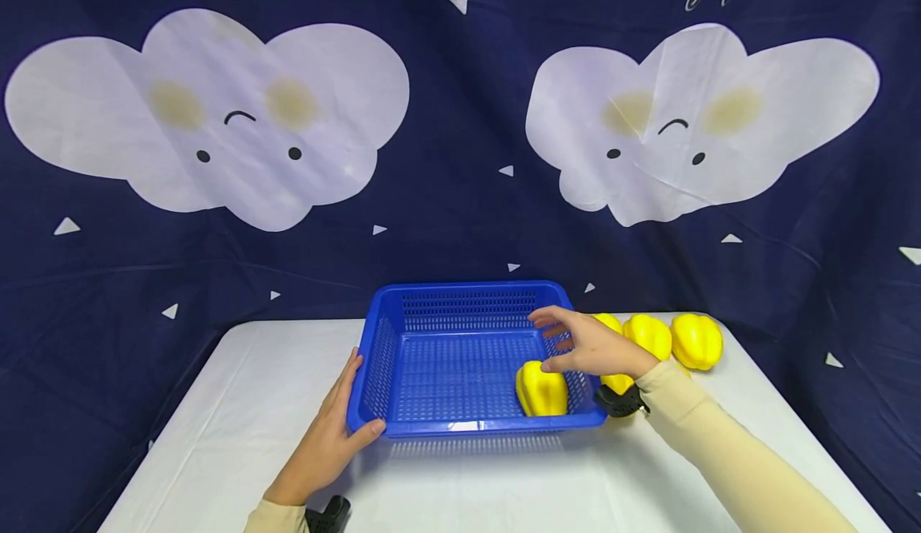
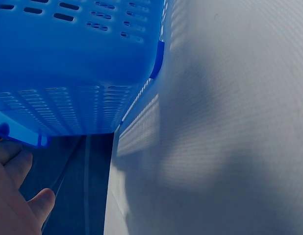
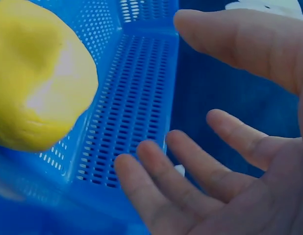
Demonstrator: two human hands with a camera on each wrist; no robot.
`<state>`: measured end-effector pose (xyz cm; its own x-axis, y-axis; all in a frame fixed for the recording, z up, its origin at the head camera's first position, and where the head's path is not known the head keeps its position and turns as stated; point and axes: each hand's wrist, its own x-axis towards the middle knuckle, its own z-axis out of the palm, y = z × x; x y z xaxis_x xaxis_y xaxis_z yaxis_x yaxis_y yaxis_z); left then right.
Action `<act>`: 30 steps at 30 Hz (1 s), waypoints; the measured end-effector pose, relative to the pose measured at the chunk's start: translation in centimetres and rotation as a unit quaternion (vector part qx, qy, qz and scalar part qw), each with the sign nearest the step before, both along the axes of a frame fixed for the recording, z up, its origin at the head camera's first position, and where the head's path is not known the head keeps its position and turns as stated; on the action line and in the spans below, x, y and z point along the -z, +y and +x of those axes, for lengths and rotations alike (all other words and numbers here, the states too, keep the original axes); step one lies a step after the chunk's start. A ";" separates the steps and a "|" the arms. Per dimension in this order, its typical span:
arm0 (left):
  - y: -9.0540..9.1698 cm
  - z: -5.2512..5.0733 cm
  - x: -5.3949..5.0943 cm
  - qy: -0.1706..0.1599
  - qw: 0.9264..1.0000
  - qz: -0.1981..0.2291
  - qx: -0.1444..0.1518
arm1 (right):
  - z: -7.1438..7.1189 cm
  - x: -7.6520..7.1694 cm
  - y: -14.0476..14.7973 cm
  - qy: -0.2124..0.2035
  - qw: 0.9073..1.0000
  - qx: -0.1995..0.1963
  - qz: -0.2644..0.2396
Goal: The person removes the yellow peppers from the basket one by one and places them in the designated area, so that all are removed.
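A blue plastic basket (image 1: 460, 427) with slotted walls stands on the table. One yellow bell pepper (image 1: 541, 391) lies inside it at the front right corner. Over the basket's right wall reaches my right hand (image 1: 590, 343), its fingers spread and nothing in its grasp. In the right wrist view a gap shows between those fingers (image 3: 190, 166) and the yellow pepper (image 3: 38, 73). My left hand (image 1: 327, 429) is at the basket's left side, fingers extended along the rim and thumb by the front left corner. The left wrist view shows only part of that hand (image 2: 14, 181).
Several more yellow bell peppers (image 1: 696, 341) sit on the table to the right of the basket, some partly hidden behind my right hand and wrist. A white cloth covers the table (image 1: 216, 437). Behind it hangs a dark blue curtain (image 1: 460, 221) printed with clouds.
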<state>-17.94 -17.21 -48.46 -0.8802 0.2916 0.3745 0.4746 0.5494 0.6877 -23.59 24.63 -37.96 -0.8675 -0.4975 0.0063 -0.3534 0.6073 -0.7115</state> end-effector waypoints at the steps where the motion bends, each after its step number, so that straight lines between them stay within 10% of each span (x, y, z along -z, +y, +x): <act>1: 0.0 0.0 0.0 0.000 1.000 0.001 0.000 | 0.0 0.0 -0.2 -0.004 1.000 0.001 0.009; 30: 0.0 -0.1 0.1 -0.003 1.000 0.010 0.005 | -0.5 -0.2 -4.6 -0.063 0.967 -0.081 0.234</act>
